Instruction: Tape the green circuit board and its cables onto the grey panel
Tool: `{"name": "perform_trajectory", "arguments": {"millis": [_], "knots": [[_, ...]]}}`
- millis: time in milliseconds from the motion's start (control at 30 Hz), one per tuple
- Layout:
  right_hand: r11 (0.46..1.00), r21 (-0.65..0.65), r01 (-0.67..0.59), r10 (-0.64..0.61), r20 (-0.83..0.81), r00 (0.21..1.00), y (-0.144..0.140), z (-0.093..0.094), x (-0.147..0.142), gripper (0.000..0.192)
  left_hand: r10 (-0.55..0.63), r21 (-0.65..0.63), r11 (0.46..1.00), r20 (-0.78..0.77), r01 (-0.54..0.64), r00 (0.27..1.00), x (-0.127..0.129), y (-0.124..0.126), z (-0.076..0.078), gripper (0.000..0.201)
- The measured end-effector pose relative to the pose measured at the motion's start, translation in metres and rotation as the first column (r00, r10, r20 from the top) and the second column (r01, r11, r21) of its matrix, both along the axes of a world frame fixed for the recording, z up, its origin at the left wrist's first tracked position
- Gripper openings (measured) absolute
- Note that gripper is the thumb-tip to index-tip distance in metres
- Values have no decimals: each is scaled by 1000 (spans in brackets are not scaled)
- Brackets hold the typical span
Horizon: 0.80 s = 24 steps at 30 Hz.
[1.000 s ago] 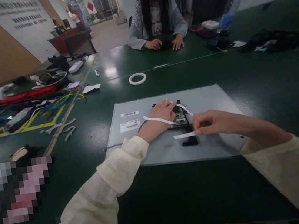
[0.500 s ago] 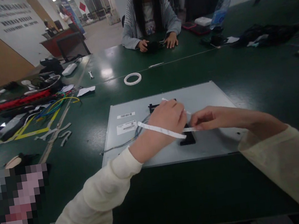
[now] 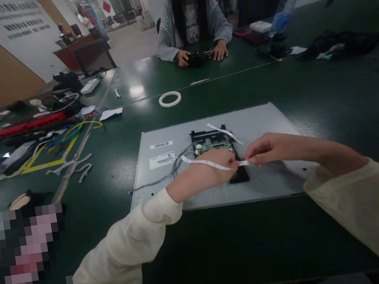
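From where I stand, the work looks to be at the strip-handling step; a short white strip (image 3: 243, 163) spans the small gap between the person's two hands, just above the lower part of a black bracket (image 3: 239, 176) on a pale flat panel (image 3: 272, 122); the panel lies on the green counter (image 3: 226, 245). The right hand (image 3: 265, 148) has its grip pinched, thumb against forefinger, on the strip's right end; the left hand (image 3: 215, 162) has its fingertips drawn together at the other end, seemingly pinching it too, though the hand itself hides part of that hold. A second strip (image 3: 203, 162) lies across the back of the left hand and wrist; a third strip (image 3: 226, 133) slants over the bracket's upper right; the circuit board (image 3: 211, 147) shows just beyond the left knuckles, with grey cables (image 3: 153, 183) running off leftward. To my eye, the next move calls for a light, even pull, with both pinches level; the loose strip on the wrist could snag on the board or cables if that arm swings carelessly.
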State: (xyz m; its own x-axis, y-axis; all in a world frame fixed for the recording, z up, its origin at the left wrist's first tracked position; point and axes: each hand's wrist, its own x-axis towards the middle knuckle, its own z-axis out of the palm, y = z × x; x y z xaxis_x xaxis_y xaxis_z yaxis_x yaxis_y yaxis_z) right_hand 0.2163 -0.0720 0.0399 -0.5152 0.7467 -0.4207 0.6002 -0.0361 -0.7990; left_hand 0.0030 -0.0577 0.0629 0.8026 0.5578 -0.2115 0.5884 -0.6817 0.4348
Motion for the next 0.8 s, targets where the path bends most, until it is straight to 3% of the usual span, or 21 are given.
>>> {"name": "perform_trajectory", "arguments": {"millis": [333, 500, 600, 700, 800], "knots": [[992, 125, -29, 9, 157, 988, -2, 0, -7, 29, 51, -10, 999, -139, -53, 989, 5, -6, -4, 32], [990, 143, 2, -24, 158, 987, -2, -4, -10, 30, 11, 68, 998, -182, 1, 983, 5, -8, -5, 29], [979, 201, 0, -44, 215, 976, -3, -5, -14, 25, -15, 122, 992, -191, 38, 981, 6, -9, -14, 27], [915, 390, -102, -63, 387, 920, -9, -3, -24, 19, 47, 207, 978, -144, -16, 989, 9, -12, -28, 25], [837, 498, -228, -140, 596, 791, -17, 0, -36, 13, 100, 254, 964, -86, -75, 991, 12, -15, -38, 24]]}}
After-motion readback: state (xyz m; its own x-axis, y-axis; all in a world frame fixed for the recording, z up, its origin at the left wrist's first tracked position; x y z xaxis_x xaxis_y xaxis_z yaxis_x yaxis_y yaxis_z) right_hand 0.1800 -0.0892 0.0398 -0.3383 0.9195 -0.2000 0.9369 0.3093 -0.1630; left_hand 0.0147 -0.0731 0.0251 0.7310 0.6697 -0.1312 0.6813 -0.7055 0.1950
